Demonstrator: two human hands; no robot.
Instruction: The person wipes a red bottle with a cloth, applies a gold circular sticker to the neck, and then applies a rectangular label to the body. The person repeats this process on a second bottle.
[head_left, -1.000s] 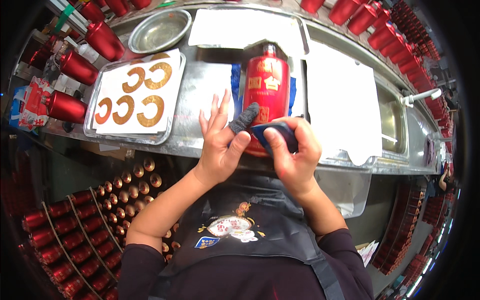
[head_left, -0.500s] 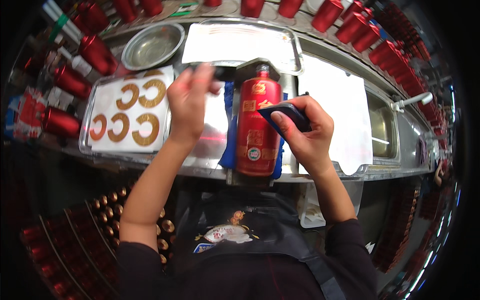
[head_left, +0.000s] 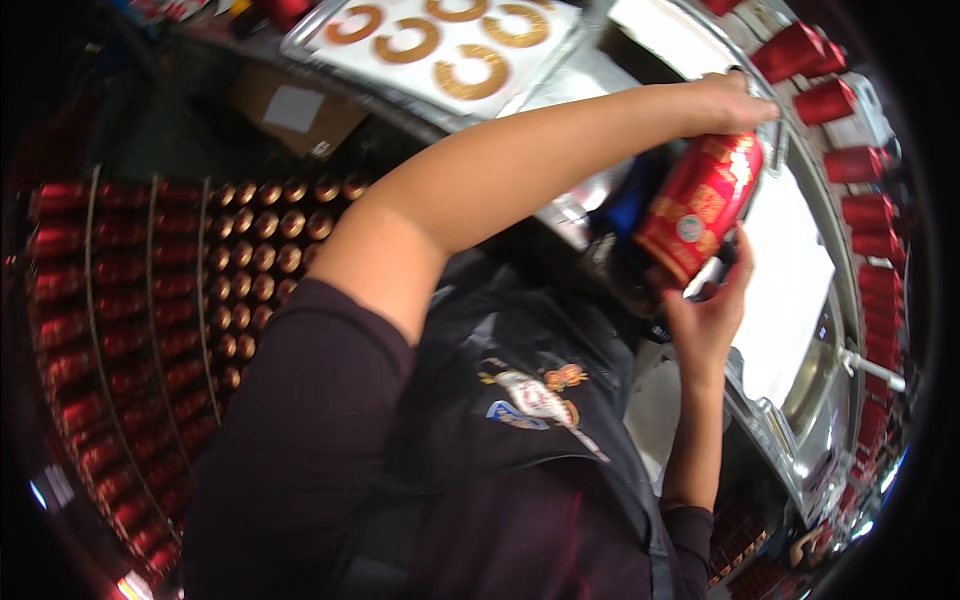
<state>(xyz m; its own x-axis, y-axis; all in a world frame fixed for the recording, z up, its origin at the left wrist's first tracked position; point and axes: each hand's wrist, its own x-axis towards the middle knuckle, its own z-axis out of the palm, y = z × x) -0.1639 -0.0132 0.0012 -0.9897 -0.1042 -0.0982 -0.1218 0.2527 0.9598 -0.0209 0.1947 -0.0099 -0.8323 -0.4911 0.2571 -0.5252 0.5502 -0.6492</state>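
Red bottle, slanting between our hands. Left hand: over upper end, grip unclear. Right hand: spread wide at base.

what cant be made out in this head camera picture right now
All in the head view:
- red bottle: its neck is hidden behind the left hand
- round emblem on it: fine detail too small and blurred
- topmost gold crescents: cut off by the upper edge

Bottle between hands, tray left, sink right

The left hand is at the bottle's far end, the right hand at its near end. Labels lie in the tray; a sheet lies between bottle and sink.
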